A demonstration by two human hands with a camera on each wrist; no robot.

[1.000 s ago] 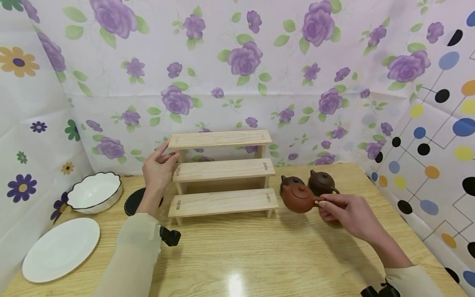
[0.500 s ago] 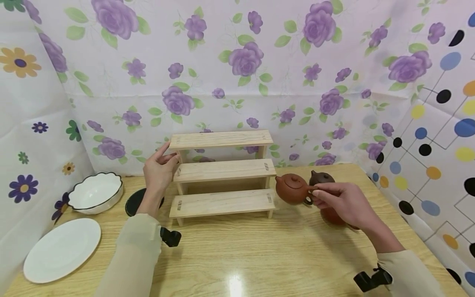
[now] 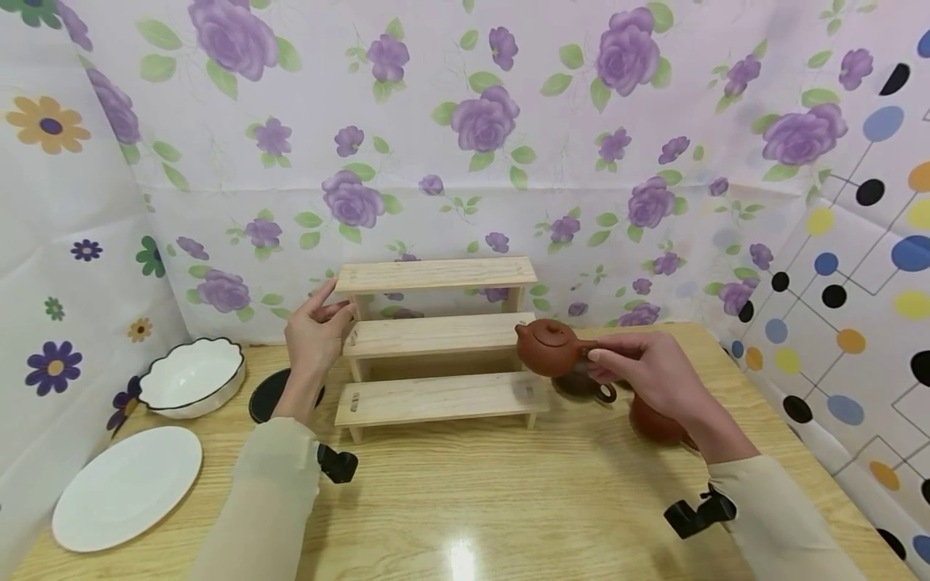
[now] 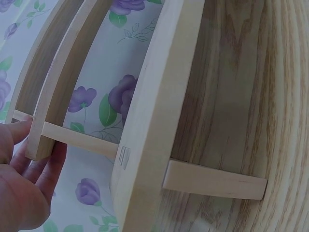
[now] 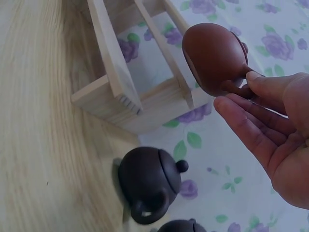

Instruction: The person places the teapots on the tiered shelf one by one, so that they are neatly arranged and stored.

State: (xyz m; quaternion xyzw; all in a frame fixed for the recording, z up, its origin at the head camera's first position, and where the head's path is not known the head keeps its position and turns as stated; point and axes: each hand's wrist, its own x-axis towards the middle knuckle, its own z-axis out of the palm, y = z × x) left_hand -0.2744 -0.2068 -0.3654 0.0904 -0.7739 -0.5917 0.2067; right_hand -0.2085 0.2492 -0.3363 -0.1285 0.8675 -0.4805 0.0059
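Note:
A reddish-brown teapot [image 3: 548, 347] is held up off the table in my right hand [image 3: 650, 379]. Thumb and fingers pinch it by its handle, and its spout points left, in front of the right end of the middle step of a three-tier wooden shelf [image 3: 439, 335]. My left hand [image 3: 317, 339] grips the left side of that shelf; in the left wrist view its thumb and fingers [image 4: 52, 169] lie on either side of a board's end. Below the held teapot sits a dark brown teapot [image 5: 149, 183], and another dark teapot [image 5: 181, 226] shows partly.
A second reddish-brown teapot [image 3: 654, 421] stands on the wooden table [image 3: 465, 492], partly behind my right hand. On the left are a white scalloped bowl [image 3: 192, 378], a white plate [image 3: 127, 488] and a black round dish [image 3: 269, 395] partly under my left forearm. Patterned cloth walls surround the table.
My right hand has lifted the reddish-brown teapot and carried it left and up, towards the shelf's right end. The left hand keeps its grip on the shelf.

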